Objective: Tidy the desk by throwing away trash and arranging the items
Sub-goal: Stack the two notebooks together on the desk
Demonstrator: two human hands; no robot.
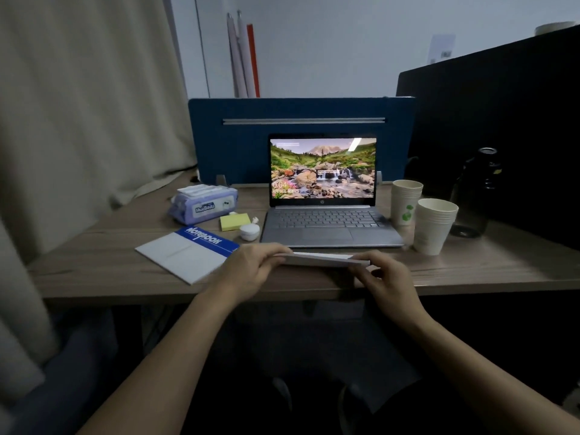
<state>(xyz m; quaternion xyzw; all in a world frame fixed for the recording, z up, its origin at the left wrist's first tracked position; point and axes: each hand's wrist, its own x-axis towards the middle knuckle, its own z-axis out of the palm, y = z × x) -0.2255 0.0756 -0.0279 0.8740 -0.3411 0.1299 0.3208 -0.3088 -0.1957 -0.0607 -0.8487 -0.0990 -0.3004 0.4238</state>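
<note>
Both hands hold a thin white book [323,258] level just above the desk's front edge, in front of the open laptop [326,211]. My left hand [254,268] grips its left end and my right hand [387,279] its right end. A blue-and-white notebook [188,252] lies flat to the left. Behind it are a yellow sticky-note pad [233,221], a white earbud case [250,231] with a loose earbud [255,219], and a purple pack of wipes [204,205]. Two stacks of paper cups [434,226] [405,200] stand right of the laptop.
The wooden desk [94,262] ends at a blue divider panel [244,146] at the back. A dark bottle [475,189] stands at the right beside a black partition [502,127]. A curtain [78,105] hangs on the left. Rolled tubes [243,54] lean behind the divider.
</note>
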